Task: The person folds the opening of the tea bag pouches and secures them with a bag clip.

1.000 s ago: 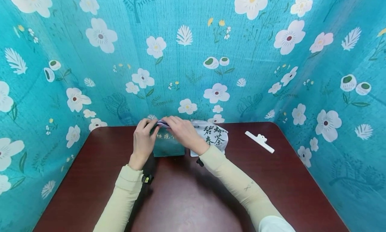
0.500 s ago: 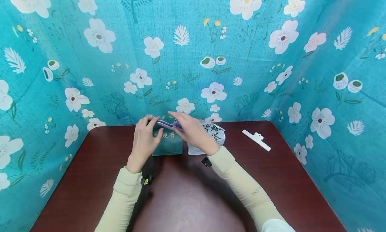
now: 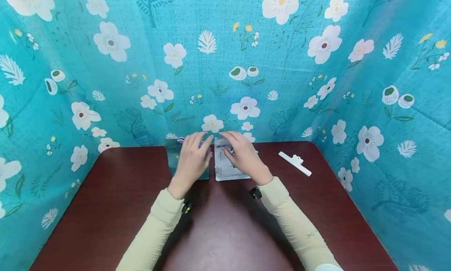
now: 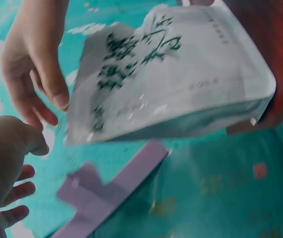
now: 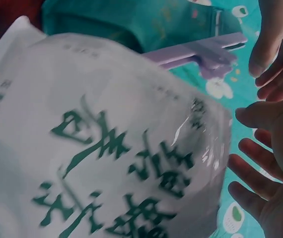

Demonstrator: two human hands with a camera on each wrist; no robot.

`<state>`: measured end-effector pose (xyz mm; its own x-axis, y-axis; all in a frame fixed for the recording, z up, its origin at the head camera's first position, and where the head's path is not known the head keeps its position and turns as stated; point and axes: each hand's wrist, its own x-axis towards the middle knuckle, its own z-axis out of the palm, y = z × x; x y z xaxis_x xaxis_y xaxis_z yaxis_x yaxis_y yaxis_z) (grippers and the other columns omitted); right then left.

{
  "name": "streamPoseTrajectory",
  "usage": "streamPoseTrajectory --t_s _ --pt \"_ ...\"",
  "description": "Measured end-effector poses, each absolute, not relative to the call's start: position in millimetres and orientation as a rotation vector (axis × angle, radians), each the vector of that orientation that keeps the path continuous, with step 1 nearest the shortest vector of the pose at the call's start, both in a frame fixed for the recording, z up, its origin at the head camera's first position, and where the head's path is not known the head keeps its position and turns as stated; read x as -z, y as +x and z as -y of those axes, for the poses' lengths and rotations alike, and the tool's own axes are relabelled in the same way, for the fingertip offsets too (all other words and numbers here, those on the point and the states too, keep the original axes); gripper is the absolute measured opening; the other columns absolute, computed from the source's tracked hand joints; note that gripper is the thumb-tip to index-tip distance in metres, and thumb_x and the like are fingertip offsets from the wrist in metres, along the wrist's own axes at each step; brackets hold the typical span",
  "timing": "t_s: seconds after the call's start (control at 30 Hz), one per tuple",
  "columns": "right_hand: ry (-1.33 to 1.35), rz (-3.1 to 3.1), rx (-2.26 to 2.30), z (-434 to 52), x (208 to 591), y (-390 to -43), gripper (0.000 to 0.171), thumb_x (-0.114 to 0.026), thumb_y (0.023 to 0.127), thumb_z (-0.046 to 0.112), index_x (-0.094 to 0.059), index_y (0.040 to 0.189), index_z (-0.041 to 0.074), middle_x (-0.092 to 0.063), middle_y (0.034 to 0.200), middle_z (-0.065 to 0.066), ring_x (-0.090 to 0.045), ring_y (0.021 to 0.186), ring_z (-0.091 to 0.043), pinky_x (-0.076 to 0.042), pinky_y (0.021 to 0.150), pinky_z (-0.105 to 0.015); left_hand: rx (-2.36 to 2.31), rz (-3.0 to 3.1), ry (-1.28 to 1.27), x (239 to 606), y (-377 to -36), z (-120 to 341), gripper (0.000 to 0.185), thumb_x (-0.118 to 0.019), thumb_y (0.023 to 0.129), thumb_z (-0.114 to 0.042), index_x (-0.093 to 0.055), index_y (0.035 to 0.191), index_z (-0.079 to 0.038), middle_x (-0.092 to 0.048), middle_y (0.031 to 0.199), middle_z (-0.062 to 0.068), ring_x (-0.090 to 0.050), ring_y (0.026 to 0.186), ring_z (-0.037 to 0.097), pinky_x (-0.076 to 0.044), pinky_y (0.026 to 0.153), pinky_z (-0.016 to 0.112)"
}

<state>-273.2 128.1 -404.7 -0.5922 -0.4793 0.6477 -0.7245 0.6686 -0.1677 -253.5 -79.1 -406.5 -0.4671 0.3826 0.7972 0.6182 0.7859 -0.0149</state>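
Observation:
A dark green pouch (image 3: 173,153) stands at the back of the table, with a purple sealing clip (image 4: 114,196) across its top. Right beside it is a white tea bag (image 3: 222,165) with large dark lettering. My left hand (image 3: 193,157), fingers spread and slightly bent, is in front of the green pouch near the white bag's upper left corner. At the white bag's top edge is my right hand (image 3: 244,154), its fingers loosely bent in the right wrist view; whether they touch the bag I cannot tell. Neither hand grips anything.
A white sealing clip (image 3: 295,163) lies on the dark red table (image 3: 218,228), to the right of the bags. Behind the table hangs a blue flowered curtain (image 3: 211,87), which also closes in both sides.
Both hands were on the purple clip at the top of the green pouch. They have let go of it and moved right, toward the white bag. The clip stays on the pouch.

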Motion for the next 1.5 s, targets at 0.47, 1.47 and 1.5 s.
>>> streamPoseTrajectory --t_s 0.47,1.47,1.5 --pt "0.818 2.318 -0.482 -160 429 -283 0.038 -0.074 0.092 0.005 -0.065 0.129 0.004 -0.065 0.123 -0.013 -0.064 0.114 -0.029 -0.053 0.097 -0.046 0.242 2.217 -0.69 424 -272 27 0.05 -0.076 0.085 -0.003 -0.065 0.134 -0.005 -0.059 0.139 0.022 -0.053 0.129 0.039 -0.041 0.108 0.054" --pt "0.81 2.27 -0.58 -177 430 -252 0.024 -0.07 0.093 -0.003 -0.074 0.116 0.004 -0.075 0.106 -0.011 -0.072 0.098 -0.026 -0.06 0.081 -0.04 0.462 2.17 -0.756 424 -247 15 0.031 -0.07 0.089 0.009 -0.079 0.111 -0.01 -0.069 0.1 0.008 -0.064 0.089 0.023 -0.053 0.071 0.034" --pt "0.814 2.266 -0.592 -177 430 -248 0.025 -0.07 0.092 -0.003 -0.074 0.116 0.004 -0.075 0.105 -0.011 -0.072 0.097 -0.026 -0.06 0.08 -0.04 0.466 2.175 -0.754 423 -243 15 0.031 -0.07 0.088 0.008 -0.079 0.111 -0.01 -0.069 0.1 0.007 -0.064 0.09 0.023 -0.053 0.072 0.034"
